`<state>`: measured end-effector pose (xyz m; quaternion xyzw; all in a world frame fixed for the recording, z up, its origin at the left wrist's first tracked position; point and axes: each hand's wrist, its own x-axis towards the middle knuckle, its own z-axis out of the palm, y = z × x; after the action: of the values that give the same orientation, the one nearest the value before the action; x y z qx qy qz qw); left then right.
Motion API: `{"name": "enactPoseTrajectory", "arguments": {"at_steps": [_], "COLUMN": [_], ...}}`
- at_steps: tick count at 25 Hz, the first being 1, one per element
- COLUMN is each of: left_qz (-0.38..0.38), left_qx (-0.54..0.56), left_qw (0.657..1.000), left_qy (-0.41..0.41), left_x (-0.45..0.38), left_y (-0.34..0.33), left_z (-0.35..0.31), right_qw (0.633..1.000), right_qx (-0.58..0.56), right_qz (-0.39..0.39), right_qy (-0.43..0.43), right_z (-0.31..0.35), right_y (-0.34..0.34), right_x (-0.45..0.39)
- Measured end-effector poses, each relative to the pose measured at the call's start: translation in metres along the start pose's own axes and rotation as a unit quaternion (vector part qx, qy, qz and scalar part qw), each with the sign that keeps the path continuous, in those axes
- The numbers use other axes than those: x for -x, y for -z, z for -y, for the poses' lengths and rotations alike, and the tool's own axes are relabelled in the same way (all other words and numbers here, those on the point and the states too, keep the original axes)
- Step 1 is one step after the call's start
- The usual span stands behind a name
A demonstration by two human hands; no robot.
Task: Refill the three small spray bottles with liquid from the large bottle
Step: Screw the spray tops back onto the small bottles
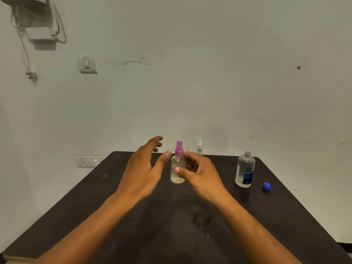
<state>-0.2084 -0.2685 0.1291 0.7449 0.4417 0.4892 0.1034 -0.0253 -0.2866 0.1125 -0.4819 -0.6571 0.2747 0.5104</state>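
- The large clear bottle (245, 170) at the right of the table carries the dark letters "re" over "nu" on its front.
- Under those letters sits a blue label (248, 178); its print is too small to read.
- No other writing is legible.

Two bare forearms, sleeveless to the frame edge; hands (144, 168) ungloved, short nails

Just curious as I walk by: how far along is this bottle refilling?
Done: the large bottle stands uncapped, its blue cap beside it on the table. In hand: the right hand grips the purple-topped spray bottle, sprayer on, a little yellowish liquid inside; the left hand is open beside it. Left: a small white-topped bottle waits behind; a third isn't visible.
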Motion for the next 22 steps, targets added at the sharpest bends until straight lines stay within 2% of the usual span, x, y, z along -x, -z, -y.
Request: {"name": "enactPoseTrajectory", "arguments": {"at_steps": [6, 11, 22], "left_qz": [0.072, 0.107, 0.155], "left_qx": [-0.045, -0.094, -0.145], "left_qw": [0.996, 0.989, 0.975], "left_qy": [0.023, 0.039, 0.058], "left_x": [-0.013, -0.046, -0.126], "left_y": [-0.032, -0.066, -0.119], "left_z": [0.088, 0.160, 0.283], "right_qw": [0.999, 0.997, 0.994], "right_qx": [-0.005, 0.034, 0.092], "right_qz": [0.041, 0.057, 0.029], "right_qy": [-0.028, -0.029, -0.053], "right_z": [-0.057, -0.116, -0.211], "right_y": [-0.031, -0.060, -0.119], "right_x": [-0.071, -0.144, -0.272]}}
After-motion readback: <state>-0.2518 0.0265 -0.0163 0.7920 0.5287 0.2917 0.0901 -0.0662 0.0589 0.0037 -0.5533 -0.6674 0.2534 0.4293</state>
